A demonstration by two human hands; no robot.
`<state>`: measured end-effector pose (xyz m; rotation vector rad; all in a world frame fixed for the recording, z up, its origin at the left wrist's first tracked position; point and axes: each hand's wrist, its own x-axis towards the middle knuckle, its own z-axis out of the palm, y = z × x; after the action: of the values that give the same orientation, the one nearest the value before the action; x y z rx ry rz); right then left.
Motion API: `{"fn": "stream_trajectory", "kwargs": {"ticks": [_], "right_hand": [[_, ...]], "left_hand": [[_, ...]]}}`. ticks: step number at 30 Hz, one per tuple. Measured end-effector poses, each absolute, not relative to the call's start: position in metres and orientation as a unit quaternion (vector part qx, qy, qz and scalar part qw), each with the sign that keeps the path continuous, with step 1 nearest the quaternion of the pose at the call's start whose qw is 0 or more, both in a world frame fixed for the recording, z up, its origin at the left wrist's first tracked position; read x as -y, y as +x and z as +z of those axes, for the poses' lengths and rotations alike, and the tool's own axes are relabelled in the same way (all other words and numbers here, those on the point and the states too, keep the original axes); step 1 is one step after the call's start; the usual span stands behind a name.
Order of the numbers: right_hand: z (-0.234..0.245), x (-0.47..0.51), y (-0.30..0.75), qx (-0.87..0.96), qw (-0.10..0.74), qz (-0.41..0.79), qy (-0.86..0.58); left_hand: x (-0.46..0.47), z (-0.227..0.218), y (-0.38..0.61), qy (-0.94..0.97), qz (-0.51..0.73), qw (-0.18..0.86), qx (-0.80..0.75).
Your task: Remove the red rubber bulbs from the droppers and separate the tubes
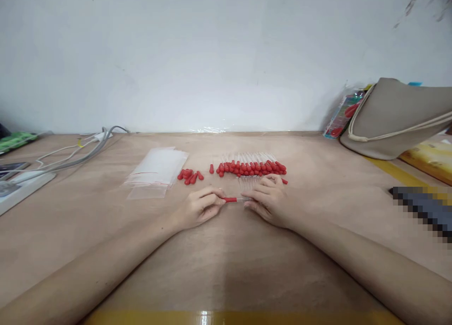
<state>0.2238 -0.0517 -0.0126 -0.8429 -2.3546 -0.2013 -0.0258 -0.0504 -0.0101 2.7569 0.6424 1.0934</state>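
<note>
My left hand pinches the round end of a red rubber bulb. Its open end meets a clear glass dropper tube, which my right hand grips from the other side. Just beyond my right hand lies a small group of bare glass tubes, partly covered by the fingers. Behind them runs a row of droppers with red bulbs towards me and tubes pointing to the wall. Several loose red bulbs lie beyond my left hand, and a single bulb stands nearer the row.
Clear plastic bags are stacked left of the loose bulbs. Cables and a white power strip occupy the far left. A grey-beige bag, a colourful packet and a blurred dark object are on the right.
</note>
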Motion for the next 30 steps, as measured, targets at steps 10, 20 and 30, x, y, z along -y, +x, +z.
{"fn": "stream_trajectory", "kwargs": {"ticks": [10,20,30], "right_hand": [[-0.010,0.066,0.208,0.895,0.322,-0.087,-0.296],[-0.008,0.068,0.212,0.903,0.323,-0.119,-0.256],[-0.014,0.055,0.241,0.854,0.372,-0.108,-0.347]], "left_hand": [[0.058,-0.008,0.000,0.917,0.284,0.012,-0.278],[0.061,0.001,-0.003,0.938,0.201,-0.004,-0.282],[0.055,0.006,-0.026,0.890,0.248,0.008,-0.382]]}}
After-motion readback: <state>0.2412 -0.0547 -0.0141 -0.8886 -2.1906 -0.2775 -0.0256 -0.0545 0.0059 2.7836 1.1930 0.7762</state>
